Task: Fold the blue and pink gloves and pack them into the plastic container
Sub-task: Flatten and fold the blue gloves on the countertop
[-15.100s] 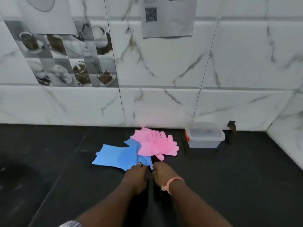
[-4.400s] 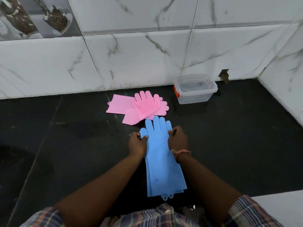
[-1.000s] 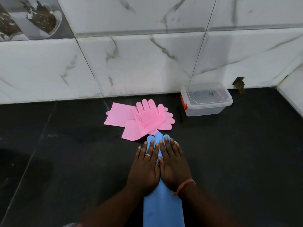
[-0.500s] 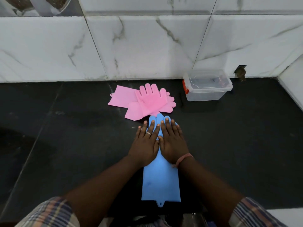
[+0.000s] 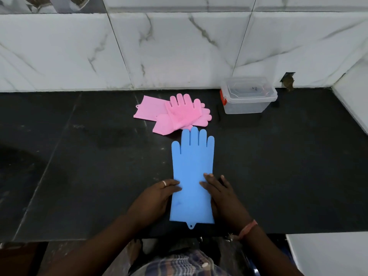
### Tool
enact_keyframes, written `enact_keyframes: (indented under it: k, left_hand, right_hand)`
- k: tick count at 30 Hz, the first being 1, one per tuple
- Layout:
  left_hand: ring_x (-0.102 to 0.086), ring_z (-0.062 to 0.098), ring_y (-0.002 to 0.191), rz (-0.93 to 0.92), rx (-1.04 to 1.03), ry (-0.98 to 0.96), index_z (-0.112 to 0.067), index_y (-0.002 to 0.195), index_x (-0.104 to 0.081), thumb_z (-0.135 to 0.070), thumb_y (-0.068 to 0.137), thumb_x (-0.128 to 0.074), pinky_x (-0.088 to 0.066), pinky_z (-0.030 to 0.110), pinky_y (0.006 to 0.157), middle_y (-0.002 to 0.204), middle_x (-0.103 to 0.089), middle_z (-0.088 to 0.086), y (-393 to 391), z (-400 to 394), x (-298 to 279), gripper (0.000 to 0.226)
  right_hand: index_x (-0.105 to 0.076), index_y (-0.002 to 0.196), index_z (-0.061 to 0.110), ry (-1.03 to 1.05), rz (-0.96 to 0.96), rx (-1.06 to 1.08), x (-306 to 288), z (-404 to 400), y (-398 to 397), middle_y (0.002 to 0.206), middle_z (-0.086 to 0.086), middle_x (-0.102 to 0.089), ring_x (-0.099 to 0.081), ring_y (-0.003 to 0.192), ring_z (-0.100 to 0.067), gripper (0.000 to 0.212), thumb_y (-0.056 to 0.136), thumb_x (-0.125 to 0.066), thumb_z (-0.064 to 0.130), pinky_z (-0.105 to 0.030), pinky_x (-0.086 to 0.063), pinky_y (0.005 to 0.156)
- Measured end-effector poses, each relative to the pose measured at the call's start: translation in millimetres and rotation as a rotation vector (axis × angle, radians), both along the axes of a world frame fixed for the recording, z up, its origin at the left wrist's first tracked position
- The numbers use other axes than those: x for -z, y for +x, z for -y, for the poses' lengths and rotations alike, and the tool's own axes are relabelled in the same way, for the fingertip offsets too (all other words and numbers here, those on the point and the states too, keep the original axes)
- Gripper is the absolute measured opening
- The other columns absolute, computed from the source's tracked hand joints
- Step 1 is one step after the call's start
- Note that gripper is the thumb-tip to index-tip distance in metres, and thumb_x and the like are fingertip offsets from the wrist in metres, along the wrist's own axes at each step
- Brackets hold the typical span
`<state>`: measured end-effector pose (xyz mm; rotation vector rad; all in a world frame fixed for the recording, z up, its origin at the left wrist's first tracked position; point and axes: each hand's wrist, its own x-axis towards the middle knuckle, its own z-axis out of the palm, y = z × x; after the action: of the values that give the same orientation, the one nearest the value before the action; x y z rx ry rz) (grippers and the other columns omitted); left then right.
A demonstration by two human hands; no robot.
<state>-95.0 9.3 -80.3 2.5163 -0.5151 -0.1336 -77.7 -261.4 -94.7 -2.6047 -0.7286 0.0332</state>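
The left hand (image 5: 154,196) and right hand (image 5: 222,193) lie flat and open, fingers loosely spread, gripping nothing; their fingertips press the two side edges of the blue gloves (image 5: 192,172) between them, near the cuff. The blue pair looks stacked, lying flat on the table (image 5: 79,156), fingers pointing away from the hands. Risk: folding from here, the slick layers may slide apart if only the edges are pinned. Beyond the blue fingertips, touching or nearly so, lie the pink gloves (image 5: 179,114), overlapped and unfolded. Farther right of them, by the wall, sits the box (image 5: 248,95), lid apparently on, so it needs opening first.
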Motion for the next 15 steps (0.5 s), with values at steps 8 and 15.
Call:
enact_keyframes:
  k: [8, 15]
  left_hand:
    - [-0.061, 0.017, 0.128, -0.111, 0.111, 0.070, -0.019, 0.143, -0.061, -0.021, 0.098, -0.053, -0.045, 0.030, 0.114, 0.152, -0.053, -0.001, 45, -10, -12, 0.045]
    - [-0.053, 0.016, 0.141, 0.048, 0.232, 0.134, -0.021, 0.139, -0.066, -0.024, 0.101, -0.064, -0.044, 0.030, 0.115, 0.152, -0.057, -0.001, 48, -16, -15, 0.038]
  right_hand:
    - [-0.049, 0.140, 0.013, -0.091, -0.158, -0.091, -22, 16, 17, 0.158, -0.006, -0.028, -0.030, 0.145, -0.022, 0.052, 0.089, -0.052, 0.007, -0.030, -0.019, 0.121]
    - [-0.062, 0.128, 0.015, -0.119, -0.240, -0.074, -43, 15, 27, 0.153, -0.005, -0.038, -0.042, 0.137, -0.024, 0.047, 0.084, -0.054, 0.004, -0.029, -0.028, 0.115]
